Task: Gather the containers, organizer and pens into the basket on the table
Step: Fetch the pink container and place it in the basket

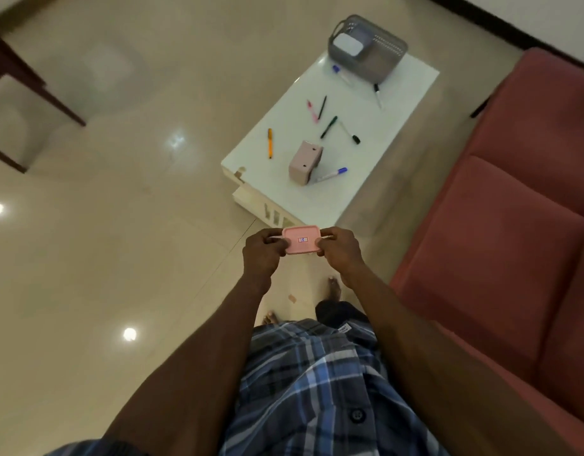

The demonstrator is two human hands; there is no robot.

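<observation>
- Left hand point(263, 248) and right hand point(337, 246) are each pinching an end of the pink container point(301, 239).
- Beyond that grip, the basket point(366, 47), organizer point(305, 162) and pens point(270, 143) are lying on the counter point(382, 143).

The person wears a short-sleeved plaid shirt point(316, 383) in blue, dark navy and white checks, buttoned down the front with dark round buttons point(357, 415). A small white label point(344, 329) shows near its hem. Both forearms are uncovered, and the feet point(334, 287) are bare.
</observation>
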